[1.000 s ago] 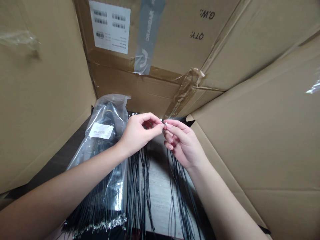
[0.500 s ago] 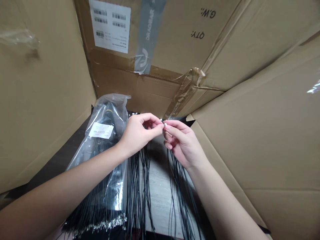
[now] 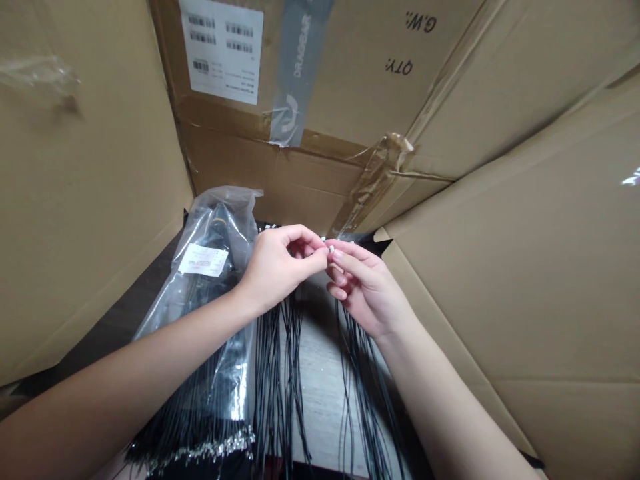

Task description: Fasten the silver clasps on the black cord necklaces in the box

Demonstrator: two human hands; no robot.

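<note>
My left hand (image 3: 283, 267) and my right hand (image 3: 363, 283) meet fingertip to fingertip. Between the pinched thumbs and forefingers is a small white connector (image 3: 331, 249); both hands close on it, and whether a wire runs from it is hidden by the fingers. Under my left hand hangs a bunch of black wires (image 3: 277, 380), and below my right hand lies a second bunch of black wires (image 3: 367, 393). Left of them, partly behind my left forearm, is a clear plastic bag (image 3: 230, 200) of black wires with shiny metal ends (image 3: 210, 448) and a white label (image 3: 203, 260).
Cardboard walls rise on the left (image 3: 85, 200), at the back (image 3: 350, 100) and on the right (image 3: 550, 267). The back one bears a barcode label (image 3: 223, 53) and grey tape (image 3: 300, 73). Grey tabletop (image 3: 320, 380) shows between the wire bunches.
Both hands keep their pinch with almost no movement; a little more of the white connector shows between the fingertips. The view has shifted very slightly.
</note>
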